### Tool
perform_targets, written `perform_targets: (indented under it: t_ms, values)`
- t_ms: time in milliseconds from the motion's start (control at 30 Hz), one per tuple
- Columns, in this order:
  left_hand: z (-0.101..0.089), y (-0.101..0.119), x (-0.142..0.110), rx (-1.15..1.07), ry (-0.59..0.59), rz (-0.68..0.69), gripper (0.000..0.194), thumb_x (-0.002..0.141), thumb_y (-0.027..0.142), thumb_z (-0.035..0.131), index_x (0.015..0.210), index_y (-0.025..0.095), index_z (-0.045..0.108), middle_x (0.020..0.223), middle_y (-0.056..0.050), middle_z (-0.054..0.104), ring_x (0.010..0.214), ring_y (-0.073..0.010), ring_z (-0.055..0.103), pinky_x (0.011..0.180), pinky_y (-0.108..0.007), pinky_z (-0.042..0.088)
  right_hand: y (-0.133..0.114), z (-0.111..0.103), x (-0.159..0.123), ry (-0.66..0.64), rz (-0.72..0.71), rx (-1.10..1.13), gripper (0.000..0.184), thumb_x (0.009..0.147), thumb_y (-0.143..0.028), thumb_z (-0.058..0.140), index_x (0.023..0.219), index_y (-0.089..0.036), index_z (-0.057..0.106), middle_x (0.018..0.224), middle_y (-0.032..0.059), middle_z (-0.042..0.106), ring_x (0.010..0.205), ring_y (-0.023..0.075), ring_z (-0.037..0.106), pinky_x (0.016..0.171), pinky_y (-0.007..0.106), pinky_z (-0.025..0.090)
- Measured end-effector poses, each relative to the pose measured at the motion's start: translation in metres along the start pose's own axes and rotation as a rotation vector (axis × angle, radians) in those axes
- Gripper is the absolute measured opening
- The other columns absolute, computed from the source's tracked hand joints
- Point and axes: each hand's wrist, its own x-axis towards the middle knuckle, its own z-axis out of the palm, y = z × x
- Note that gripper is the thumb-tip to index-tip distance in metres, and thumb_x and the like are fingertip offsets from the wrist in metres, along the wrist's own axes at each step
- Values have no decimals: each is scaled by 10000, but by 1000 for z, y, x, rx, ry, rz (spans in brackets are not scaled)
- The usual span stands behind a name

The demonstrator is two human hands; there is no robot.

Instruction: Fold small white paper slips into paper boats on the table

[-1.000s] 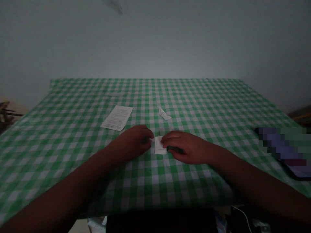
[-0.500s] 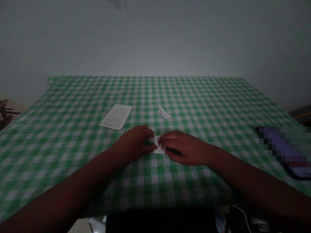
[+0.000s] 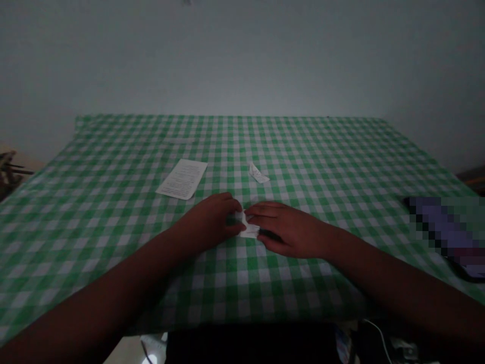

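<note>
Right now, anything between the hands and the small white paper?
Nothing visible: the left hand and right hand both appear to touch the small white paper. The dark patch under the right hand is unclear; printed sheet lies farther back.

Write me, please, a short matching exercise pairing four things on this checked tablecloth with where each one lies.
Things
1. Printed sheet
2. Creased paper scrap
3. Small white paper
4. Phone-like device

Places
A. Between the two hands, at their fingertips
B. Partly cut off by the right edge of the picture
C. Beyond the left hand, toward the left side of the table
D. Beyond the fingers of the right hand, near the middle of the table

Right pairs: 1-C, 2-D, 3-A, 4-B
</note>
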Motion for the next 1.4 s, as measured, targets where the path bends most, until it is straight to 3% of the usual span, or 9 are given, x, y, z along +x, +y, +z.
perform_targets:
  t_ms: [767, 1000, 1100, 1233, 1400]
  values:
    - [-3, 3, 0, -7, -9, 27, 182, 892, 313, 616, 1011, 193, 685, 954, -42, 606, 909, -199, 590, 852, -350, 475, 3, 4, 3, 40, -23, 23, 311, 947, -209, 539, 1243, -159, 621, 1242, 141, 658, 1228, 261, 550, 1066, 517, 442]
    - [0, 0, 2, 1, 5, 25, 168, 873, 322, 650, 976, 192, 679, 939, -41, 616, 917, -203, 595, 844, -343, 471, 2, 3, 2, 26, 7, 33, 302, 942, -217, 556, 1229, -156, 626, 1237, 131, 643, 1221, 250, 535, 1076, 470, 422]
    - [2, 0, 2, 8, 24, 14, 191, 868, 354, 659, 973, 195, 668, 935, -40, 615, 912, -205, 596, 834, -341, 472, 0, 3, 2, 88, 78, 45, 253, 946, -257, 569, 1172, -179, 652, 1188, 120, 641, 1158, 249, 556, 1016, 454, 454]
    - [2, 2, 2, 14, 26, -7, 219, 856, 374, 672, 961, 182, 657, 934, -46, 616, 896, -209, 592, 823, -346, 475, -1, 7, 3, 200, 323, -68, 248, 969, -346, 550, 1056, -151, 673, 996, 118, 654, 995, 258, 576, 916, 450, 470]
    - [3, 3, 3, 28, 35, -13, 227, 848, 370, 674, 966, 178, 646, 941, -48, 613, 902, -216, 588, 826, -355, 480, 0, 12, 8, 175, 494, -113, 196, 918, -363, 620, 900, -170, 648, 874, 84, 641, 886, 246, 554, 831, 414, 454]
